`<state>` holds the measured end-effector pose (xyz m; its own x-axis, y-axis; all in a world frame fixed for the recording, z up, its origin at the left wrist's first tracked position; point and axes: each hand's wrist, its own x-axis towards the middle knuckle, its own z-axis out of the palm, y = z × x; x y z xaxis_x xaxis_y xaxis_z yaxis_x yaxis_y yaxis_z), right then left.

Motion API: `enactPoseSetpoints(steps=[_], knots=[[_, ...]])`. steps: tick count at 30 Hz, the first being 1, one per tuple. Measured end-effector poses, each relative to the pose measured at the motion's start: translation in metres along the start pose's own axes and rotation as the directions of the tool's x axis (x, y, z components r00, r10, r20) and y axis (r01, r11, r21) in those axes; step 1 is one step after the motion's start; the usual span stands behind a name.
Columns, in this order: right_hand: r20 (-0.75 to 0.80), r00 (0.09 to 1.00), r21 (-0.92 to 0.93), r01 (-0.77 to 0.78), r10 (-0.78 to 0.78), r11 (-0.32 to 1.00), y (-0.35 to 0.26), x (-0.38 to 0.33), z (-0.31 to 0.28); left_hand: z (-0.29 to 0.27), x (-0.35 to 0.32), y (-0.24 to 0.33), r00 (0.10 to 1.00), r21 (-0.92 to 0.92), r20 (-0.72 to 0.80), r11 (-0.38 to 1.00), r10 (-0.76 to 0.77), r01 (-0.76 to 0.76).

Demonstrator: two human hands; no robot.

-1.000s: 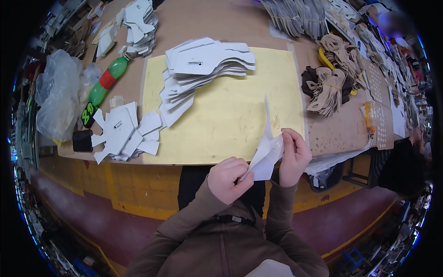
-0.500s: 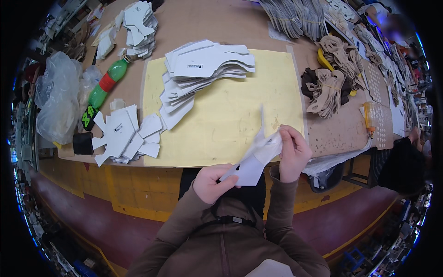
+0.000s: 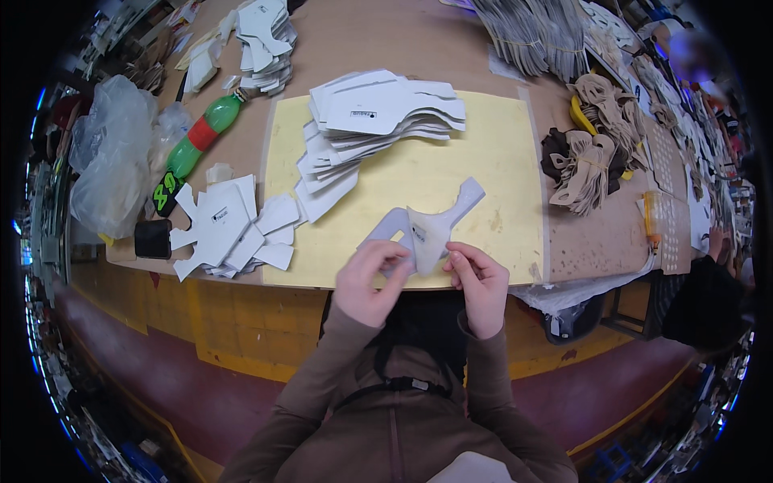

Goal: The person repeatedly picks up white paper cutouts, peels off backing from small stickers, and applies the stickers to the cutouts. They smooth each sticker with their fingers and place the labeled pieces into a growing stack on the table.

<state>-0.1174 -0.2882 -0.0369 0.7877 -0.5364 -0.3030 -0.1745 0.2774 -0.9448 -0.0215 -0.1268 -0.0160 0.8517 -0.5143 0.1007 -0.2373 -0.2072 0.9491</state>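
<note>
A pale, whitish cut piece (image 3: 459, 203) with a curved, arm-like end lies on the yellow sheet (image 3: 491, 153) near the front edge. Over its middle rests a cream, translucent flap (image 3: 429, 239) with a small dark print. My right hand (image 3: 481, 288) pinches the flap's right corner between thumb and fingers. At the piece's left side is my left hand (image 3: 369, 280), thumb and fingers apart, fingertips over its edge. Beyond my hands a fanned stack of white cut pieces (image 3: 362, 105) curves across the sheet. To the left, a looser pile of similar pieces (image 3: 221, 225) overlaps the sheet's edge.
On the left stand a clear plastic bag (image 3: 113, 169), a green bottle (image 3: 221, 113) and a black phone (image 3: 152, 239). Bundled beige pieces (image 3: 588, 161) and a yellow-orange tool (image 3: 651, 213) lie right. Grey bundles (image 3: 531, 36) sit at the back; another person (image 3: 696, 302) is far right.
The piece has gone from being held up between both hands to lying on the yellow sheet. My left hand has loosened; my right hand has moved down and left.
</note>
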Motion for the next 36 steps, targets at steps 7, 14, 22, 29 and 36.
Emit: enactPoseSetpoints(steps=[7, 14, 22, 29, 36], knots=[[0.011, 0.984, -0.103, 0.180, -0.180, 0.978, 0.000, 0.002, 0.001, 0.023, 0.009, -0.006, 0.998, -0.016, 0.051, 1.000, 0.026, -0.025], [0.088, 0.987, -0.027, 0.135, -0.132, 0.991, 0.002, 0.033, -0.001, 0.022, 0.010, -0.005, 0.996, -0.002, 0.070, 0.998, 0.060, -0.060], [0.216, 0.943, -0.062, 0.271, -0.252, 0.961, 0.009, 0.035, -0.004, 0.024, 0.018, -0.004, 0.999, -0.061, 0.049, 0.998, -0.024, 0.027], [0.259, 0.920, -0.095, 0.327, -0.294, 0.940, 0.005, 0.036, -0.008, 0.026, 0.018, -0.007, 0.998, -0.104, 0.034, 0.993, -0.048, 0.052], [0.338, 0.856, -0.225, 0.477, -0.391, 0.850, 0.003, 0.035, -0.006, 0.028, 0.017, -0.003, 1.000, 0.168, 0.011, 0.986, 0.019, -0.020]])
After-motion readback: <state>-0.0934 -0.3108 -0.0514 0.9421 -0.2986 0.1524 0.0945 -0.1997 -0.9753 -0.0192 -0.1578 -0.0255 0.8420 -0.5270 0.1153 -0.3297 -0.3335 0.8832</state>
